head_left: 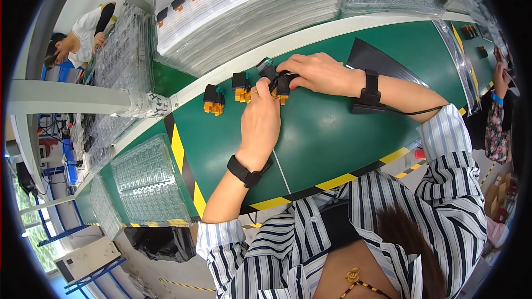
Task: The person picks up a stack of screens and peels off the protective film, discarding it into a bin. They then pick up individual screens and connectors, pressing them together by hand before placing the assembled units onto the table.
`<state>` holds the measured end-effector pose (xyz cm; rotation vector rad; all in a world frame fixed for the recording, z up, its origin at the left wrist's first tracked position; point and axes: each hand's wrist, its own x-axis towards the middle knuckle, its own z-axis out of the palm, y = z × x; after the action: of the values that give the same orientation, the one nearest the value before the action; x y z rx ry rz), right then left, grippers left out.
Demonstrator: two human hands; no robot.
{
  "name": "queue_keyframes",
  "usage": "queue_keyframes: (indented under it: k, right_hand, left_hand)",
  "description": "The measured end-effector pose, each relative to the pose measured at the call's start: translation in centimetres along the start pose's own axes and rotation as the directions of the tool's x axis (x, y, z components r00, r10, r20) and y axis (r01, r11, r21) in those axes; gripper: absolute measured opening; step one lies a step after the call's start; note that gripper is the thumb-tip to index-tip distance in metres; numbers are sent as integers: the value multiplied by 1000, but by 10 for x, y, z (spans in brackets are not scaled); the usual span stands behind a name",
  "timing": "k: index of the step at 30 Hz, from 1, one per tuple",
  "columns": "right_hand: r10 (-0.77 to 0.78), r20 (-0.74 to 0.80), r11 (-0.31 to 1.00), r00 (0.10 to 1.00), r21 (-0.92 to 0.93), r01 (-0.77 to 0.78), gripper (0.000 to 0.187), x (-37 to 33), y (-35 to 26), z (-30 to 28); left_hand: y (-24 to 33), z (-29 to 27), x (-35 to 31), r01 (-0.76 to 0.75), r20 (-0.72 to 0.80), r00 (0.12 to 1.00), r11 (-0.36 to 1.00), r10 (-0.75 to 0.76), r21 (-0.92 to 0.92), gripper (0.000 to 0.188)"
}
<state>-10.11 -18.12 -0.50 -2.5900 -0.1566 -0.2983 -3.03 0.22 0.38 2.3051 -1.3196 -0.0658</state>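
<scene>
My left hand (260, 122) reaches to the table's far edge, thumb and fingers closed on small black flat parts with orange ribbon tails (283, 98). From the right, my right hand (318, 72) pinches the same bunch, its fingertips on the black pieces. Another black piece with a green edge (267, 68) sticks up just beyond the fingers. My fingers partly hide how the pieces lie together. To the left, two small piles of the same black-and-orange parts (213, 98) (240, 86) rest on the green table (321, 138).
Beyond the table edge stands a tall stack of clear plastic trays (249, 19), black parts on top. A dark sheet (382, 61) lies beneath my right forearm. Clear trays (149, 180) lie at left, near a metal post (72, 97). Another person (83, 39) works at far left.
</scene>
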Motion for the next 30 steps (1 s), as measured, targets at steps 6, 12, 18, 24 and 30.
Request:
queue_keyframes:
  k: [6, 12, 18, 24, 30]
  right_hand:
    - [67, -32, 996, 997, 68, -65, 37, 12, -2, 4]
    - [73, -103, 982, 992, 179, -54, 32, 21, 11, 10]
    - [160, 88, 970, 983, 170, -173, 34, 38, 7, 1]
    - [-68, 21, 991, 997, 117, 65, 44, 50, 14, -6]
    - [-167, 202, 956, 965, 271, 109, 50, 63, 34, -2]
  left_hand:
    - [-3, 2, 5, 8, -16, 1000, 998, -9, -64, 41]
    - [-1, 4, 10, -47, -59, 997, 997, 44, -57, 44]
    - [-5, 4, 12, -20, -60, 998, 1000, 19, -23, 44]
    - [-7, 7, 13, -33, -93, 995, 999, 32, -4, 43]
    - [-5, 6, 13, -12, -78, 997, 1000, 12, -2, 42]
